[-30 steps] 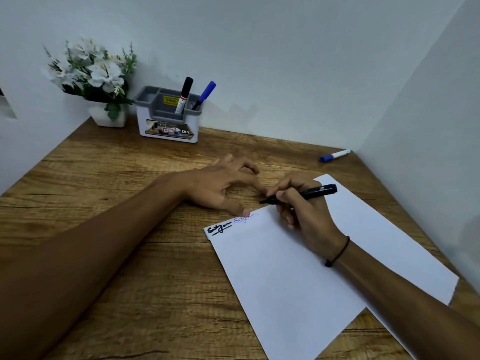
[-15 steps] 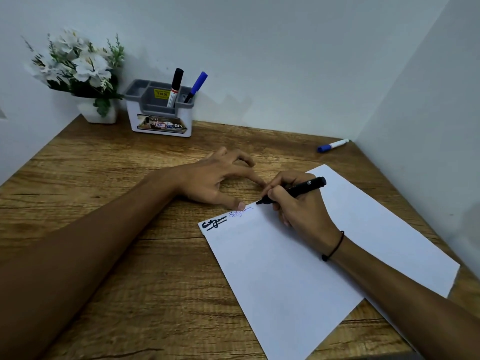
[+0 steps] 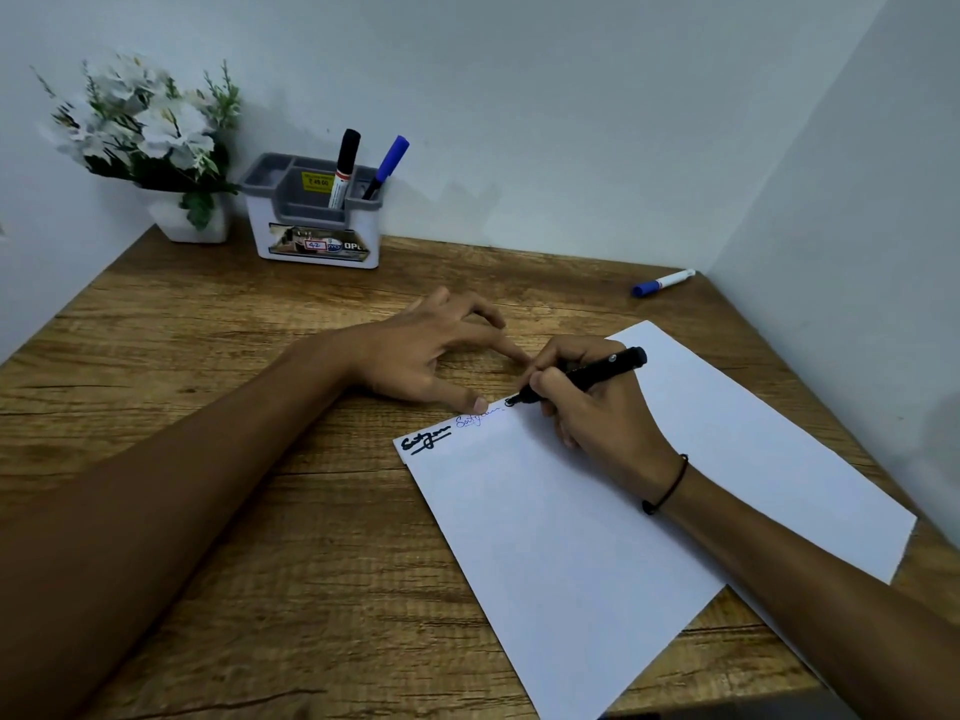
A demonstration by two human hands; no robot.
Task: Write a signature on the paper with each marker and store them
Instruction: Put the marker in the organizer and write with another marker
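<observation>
A white sheet of paper (image 3: 597,522) lies on the wooden desk, with a black signature (image 3: 425,441) and a thin blue one (image 3: 475,419) along its top edge. My right hand (image 3: 592,402) grips a black marker (image 3: 597,374), whose tip touches the paper just right of the blue signature, where a small black mark shows. My left hand (image 3: 431,350) rests with fingers spread, its thumb pressing the paper's top edge. A grey and white holder (image 3: 317,220) at the back holds a black-capped marker (image 3: 344,166) and a blue-capped marker (image 3: 387,166). A blue-capped white marker (image 3: 662,282) lies near the right wall.
A white pot of white flowers (image 3: 156,148) stands in the back left corner beside the holder. White walls close the desk (image 3: 208,407) on the left, back and right. The paper's lower corner hangs over the desk's front edge.
My right hand has lowered the black marker's tip onto the paper and begun a black mark right of the blue signature. The left hand stays on the paper's edge.
</observation>
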